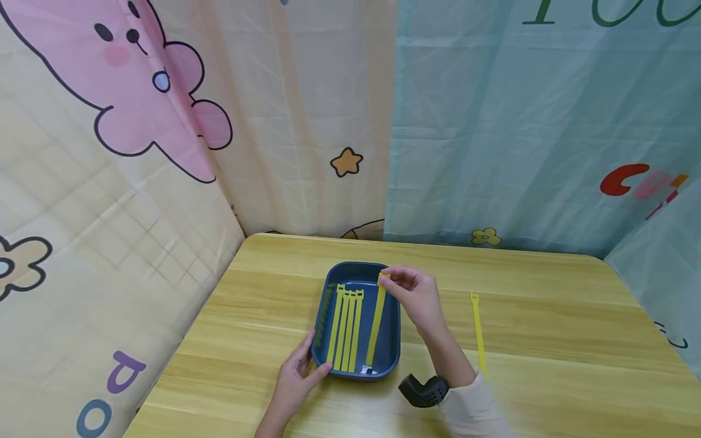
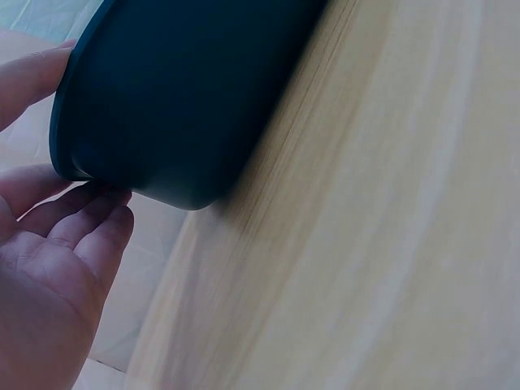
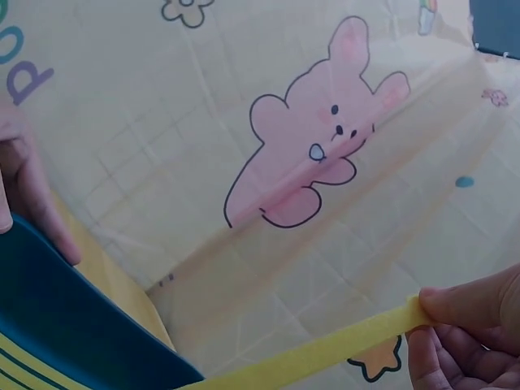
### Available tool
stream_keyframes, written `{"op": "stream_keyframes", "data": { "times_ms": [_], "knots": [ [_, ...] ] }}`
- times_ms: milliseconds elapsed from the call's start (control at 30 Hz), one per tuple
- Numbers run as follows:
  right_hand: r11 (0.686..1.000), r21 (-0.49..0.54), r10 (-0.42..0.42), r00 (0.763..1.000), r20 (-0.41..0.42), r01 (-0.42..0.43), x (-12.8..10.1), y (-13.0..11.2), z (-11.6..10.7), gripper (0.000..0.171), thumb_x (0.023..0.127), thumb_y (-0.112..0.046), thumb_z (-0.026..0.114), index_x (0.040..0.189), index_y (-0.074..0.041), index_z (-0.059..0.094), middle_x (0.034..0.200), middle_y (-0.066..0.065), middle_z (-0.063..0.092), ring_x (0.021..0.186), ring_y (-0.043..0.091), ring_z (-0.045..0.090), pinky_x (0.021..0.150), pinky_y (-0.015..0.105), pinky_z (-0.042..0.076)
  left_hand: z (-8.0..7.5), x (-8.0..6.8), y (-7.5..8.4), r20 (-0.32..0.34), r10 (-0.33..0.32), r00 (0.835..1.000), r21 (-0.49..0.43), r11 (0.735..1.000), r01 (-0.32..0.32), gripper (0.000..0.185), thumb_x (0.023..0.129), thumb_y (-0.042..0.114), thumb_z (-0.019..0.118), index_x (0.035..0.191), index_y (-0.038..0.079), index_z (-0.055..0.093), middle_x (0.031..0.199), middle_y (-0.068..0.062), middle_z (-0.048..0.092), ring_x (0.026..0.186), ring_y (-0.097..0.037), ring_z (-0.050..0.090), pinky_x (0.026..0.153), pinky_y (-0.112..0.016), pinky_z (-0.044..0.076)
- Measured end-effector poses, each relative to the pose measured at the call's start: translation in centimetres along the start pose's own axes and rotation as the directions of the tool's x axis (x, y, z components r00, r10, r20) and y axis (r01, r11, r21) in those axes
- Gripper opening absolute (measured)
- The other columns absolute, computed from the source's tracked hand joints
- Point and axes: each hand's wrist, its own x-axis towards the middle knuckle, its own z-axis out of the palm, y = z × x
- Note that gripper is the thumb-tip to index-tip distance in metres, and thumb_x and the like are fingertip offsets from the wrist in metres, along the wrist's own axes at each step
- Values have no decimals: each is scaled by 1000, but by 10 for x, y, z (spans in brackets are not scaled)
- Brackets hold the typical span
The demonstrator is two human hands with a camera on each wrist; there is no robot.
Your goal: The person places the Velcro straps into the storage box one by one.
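A dark blue tray stands on the table. Inside it, several yellow cable ties lie side by side on the left, slotted heads at the far end. My left hand grips the near left corner, thumb on the rim and fingers against the outer wall; the left wrist view shows them under the lip of the tray. Over the tray's far right corner, my right hand pinches another yellow cable tie by its head between thumb and index finger. Its strip slants down over the tray's right side.
One more yellow cable tie lies on the wooden table right of the tray, partly behind the right forearm. A black curved device sits at the right wrist. Printed curtains hang behind and beside the table.
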Motion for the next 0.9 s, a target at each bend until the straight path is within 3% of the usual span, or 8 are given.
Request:
{"op": "stream_keyframes", "data": {
  "times_ms": [367, 900],
  "knots": [
    [994, 43, 106, 994, -24, -104, -2, 12, 3, 19, 81, -8, 70, 97, 3, 67, 90, 11, 63, 77, 20, 58, 73, 23, 54, 0, 0, 0, -1, 18, 1000, -11, 1000, -18, 73, 81, 10, 70, 139, -5, 29, 143, -26, 23, 130, -37, 26, 102, -31, 27],
    [978, -54, 200, 979, -51, -202, 28, 57, 8, 19, 82, -8, 69, 98, 2, 68, 87, 9, 63, 76, 18, 57, 74, 23, 53, -2, 2, -1, 13, 33, 999, -9, 999, -33, 73, 82, 12, 70, 140, -6, 28, 144, -26, 22, 130, -36, 26, 102, -30, 26]
  ]
}}
